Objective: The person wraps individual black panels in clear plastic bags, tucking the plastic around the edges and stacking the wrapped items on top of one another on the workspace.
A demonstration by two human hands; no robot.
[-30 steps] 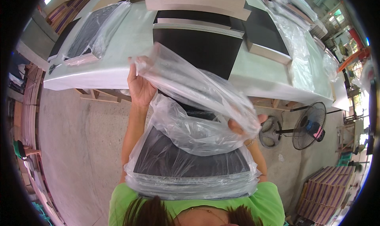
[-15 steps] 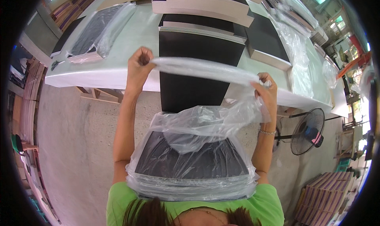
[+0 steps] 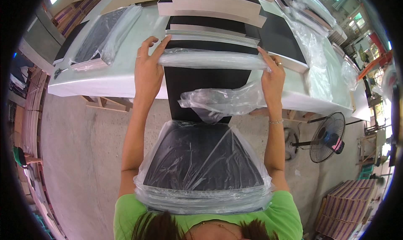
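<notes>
A clear plastic bag [image 3: 210, 60], gathered into a band, is stretched across a black board [image 3: 193, 82] that reaches over the table's front edge toward me. My left hand [image 3: 149, 70] grips the band's left end, its index finger stretched to the board's left edge. At the right end, my right hand [image 3: 273, 74] holds the bag with its index finger against the board's right side. Loose plastic hangs below the band beside my right hand. Close to my body rests a plastic-wrapped stack of black boards [image 3: 201, 164]. Both thumbs are partly hidden by the plastic.
The table [image 3: 100, 82] has a pale cover. More black boards with white edges [image 3: 214, 7] are stacked behind. A wrapped board [image 3: 100, 34] and scissors [image 3: 59, 72] lie left; crumpled plastic [image 3: 319, 72] lies right. A fan [image 3: 327, 137] stands on the floor by striped stacks [image 3: 346, 208].
Both hands have moved away from me, bringing the gathered bag over the black board toward the stack. Loose plastic has lifted off the wrapped stack near my body.
</notes>
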